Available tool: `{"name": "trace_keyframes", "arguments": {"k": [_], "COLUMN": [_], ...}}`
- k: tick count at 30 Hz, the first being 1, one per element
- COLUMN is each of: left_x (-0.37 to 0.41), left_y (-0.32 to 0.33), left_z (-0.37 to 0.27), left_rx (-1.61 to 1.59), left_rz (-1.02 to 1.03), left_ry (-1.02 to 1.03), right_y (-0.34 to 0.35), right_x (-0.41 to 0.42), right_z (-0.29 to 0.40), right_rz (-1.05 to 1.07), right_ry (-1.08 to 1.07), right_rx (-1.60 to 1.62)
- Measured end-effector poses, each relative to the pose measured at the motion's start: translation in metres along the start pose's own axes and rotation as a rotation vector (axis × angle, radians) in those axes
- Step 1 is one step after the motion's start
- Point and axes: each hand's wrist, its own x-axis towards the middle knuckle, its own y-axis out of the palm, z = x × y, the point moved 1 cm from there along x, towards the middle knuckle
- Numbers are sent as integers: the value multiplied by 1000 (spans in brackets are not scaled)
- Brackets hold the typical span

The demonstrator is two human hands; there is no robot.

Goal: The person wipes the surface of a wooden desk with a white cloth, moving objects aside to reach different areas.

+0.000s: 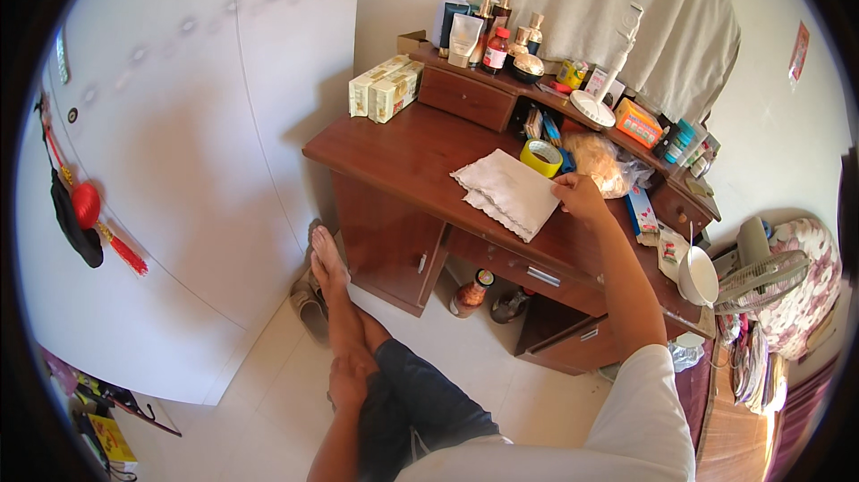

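On the dark reddish-brown wooden desk (389, 139) lies a folded pale cloth (507, 190) with scalloped edges. My right hand (580, 197) pinches its right corner between thumb and fingers. Just behind the cloth stands a roll of yellow tape (541, 158), close to my fingers. A clear plastic bag (597, 160) with light-brown contents sits beyond my right hand. My left hand (347, 381) is laid over my bent leg near the knee and holds no object.
Two tissue packs (386, 89) stand at the desk's left end. Bottles, a lotion tube (464, 39) and a white phone stand (604, 89) line the raised shelf. A white bowl (698, 276) sits at the right edge, near a fan (762, 280). Jars (472, 294) stand below.
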Motion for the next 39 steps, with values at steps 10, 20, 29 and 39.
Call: {"name": "trace_keyframes", "arguments": {"k": [10,20,29,39], "left_x": [-1,-6,-5,-2], "left_y": [-1,0,-1,-3], "left_z": [0,1,-2,-10], "left_rx": [-12,4,-25,-5], "left_rz": [-8,-34,-13,-9], "left_ry": [1,-17,-26,-49], "right_y": [3,17,16,92], "right_x": [5,-80,-98,-25], "right_z": [11,77,104,74], "right_rz": [-16,-72,197,390], "right_ry": [-149,-846,-720,-798], "right_rx": [-303,-423,-394,-615]}}
